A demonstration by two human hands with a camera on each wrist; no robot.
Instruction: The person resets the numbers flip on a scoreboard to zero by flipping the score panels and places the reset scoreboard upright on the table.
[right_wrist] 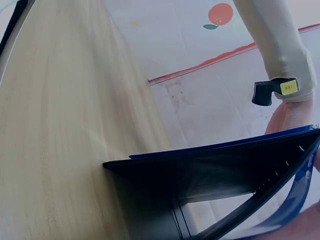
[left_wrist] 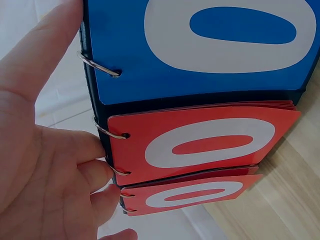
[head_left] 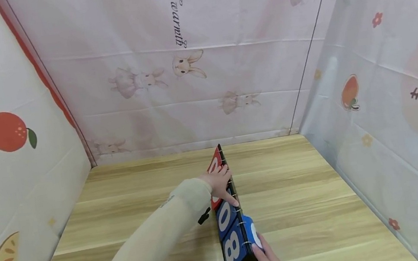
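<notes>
A tent-shaped flip scoreboard (head_left: 232,246) stands lengthwise on the table, with blue and red number cards hung on metal rings along its ridge. Its left face shows a blue 8 and a blue 0 at the near end, red zeros (left_wrist: 210,143) beyond. My left hand (head_left: 219,182) rests over the ridge, thumb and fingers spread along the rings; some fingertips are hidden behind the ridge in the left wrist view. At the near right side, my right hand (head_left: 270,258) pinches a blue number card (head_left: 251,230) between thumb and fingers. That card bends outward from the board.
The wood-grain table (head_left: 300,206) extends to both sides of the scoreboard. Printed cloth walls (head_left: 202,74) enclose it at the back, left and right. A black strap piece (head_left: 204,216) sits at the left wrist.
</notes>
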